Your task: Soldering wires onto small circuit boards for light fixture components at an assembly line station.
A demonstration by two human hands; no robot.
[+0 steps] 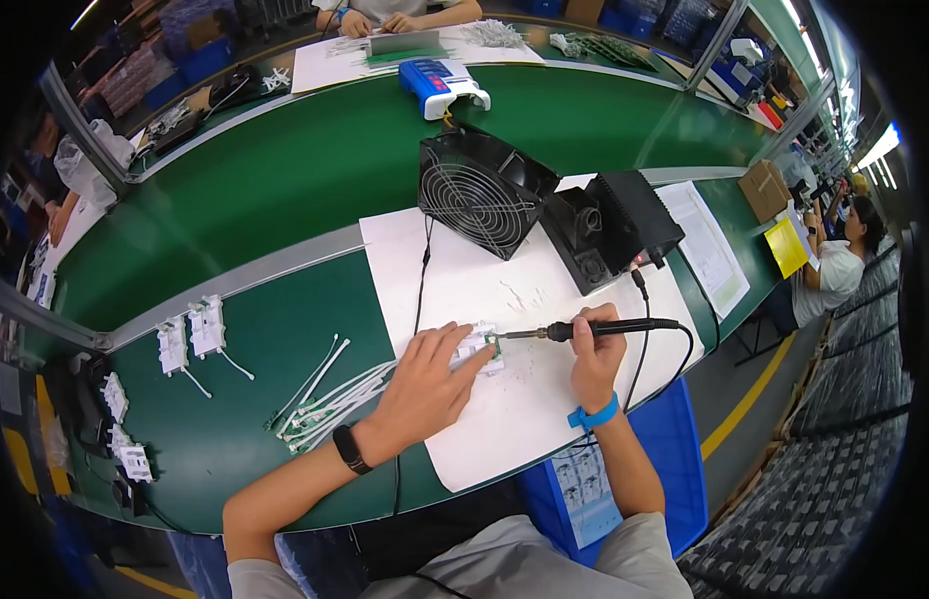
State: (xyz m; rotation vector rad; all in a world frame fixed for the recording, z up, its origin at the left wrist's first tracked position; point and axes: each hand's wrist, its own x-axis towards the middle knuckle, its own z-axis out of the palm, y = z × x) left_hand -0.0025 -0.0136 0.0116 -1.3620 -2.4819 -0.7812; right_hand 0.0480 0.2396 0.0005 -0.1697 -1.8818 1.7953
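My right hand (596, 367) is closed around the handle of a soldering iron (629, 326), held almost level. Its metal tip points left and reaches the edge of a small green circuit board (493, 344), though whether it touches is too small to tell. The board sits at a white plastic housing (494, 366) on a white sheet (544, 424). My left hand (434, 384) presses its fingers over this housing and covers much of it. Beside the left wrist lies a bundle of white cables (334, 407) with small green boards at their ends.
A black fan (476, 205) with a wire grille stands beyond my hands, beside a black soldering station (634, 222). Several white housings (207, 326) lie at left. A blue-and-white device (439, 88) rests on the green belt. A blue bin (674, 449) sits below right. Co-workers sit nearby.
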